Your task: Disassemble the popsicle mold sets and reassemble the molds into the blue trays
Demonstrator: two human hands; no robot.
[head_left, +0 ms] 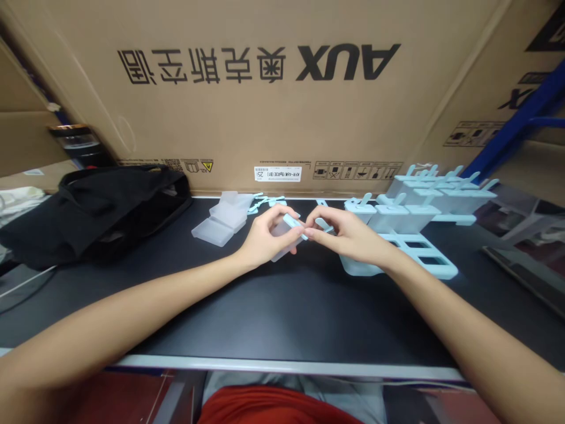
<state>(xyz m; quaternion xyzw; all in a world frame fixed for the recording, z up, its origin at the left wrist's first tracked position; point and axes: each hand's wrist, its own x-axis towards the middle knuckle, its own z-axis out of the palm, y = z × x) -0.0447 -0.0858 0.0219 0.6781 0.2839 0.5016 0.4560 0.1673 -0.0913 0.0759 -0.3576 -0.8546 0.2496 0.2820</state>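
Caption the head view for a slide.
Left hand and right hand join a pale blue plastic stick to a translucent plastic mould.

Left: a bag [88,206] lies on the counter [282,306].
Middle: clear cups [220,221] sit behind the hands.
Right: a tray [419,253], filled molds [424,197] behind it.
Back: a big box [282,88].

pale blue mould tray [435,268], black bag [88,212], perhaps frosted-clear cup [282,241].
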